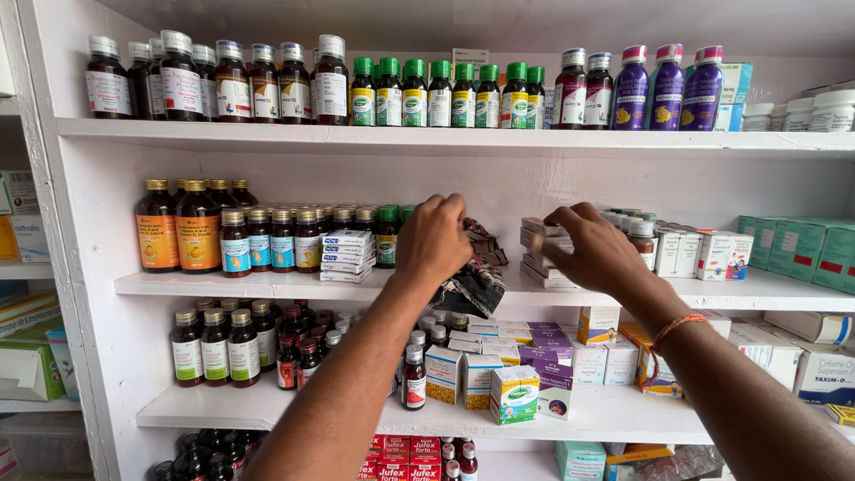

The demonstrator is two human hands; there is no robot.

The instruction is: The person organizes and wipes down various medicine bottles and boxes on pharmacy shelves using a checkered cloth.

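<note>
Now, on the middle shelf (267, 283), the left hand (434, 239) closes its grip on a dark cloth (472, 283), mid-wipe, while the right hand (592, 249), just beside, pinches stacked boxes (539, 258).

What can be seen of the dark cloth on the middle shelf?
The cloth is a crumpled, soft fabric, mostly black with reddish and pale patterned patches. It lies bunched on the white middle shelf, its lower edge hanging over the front. The left hand rests on its top; small stacked boxes sit just beside it.
</note>
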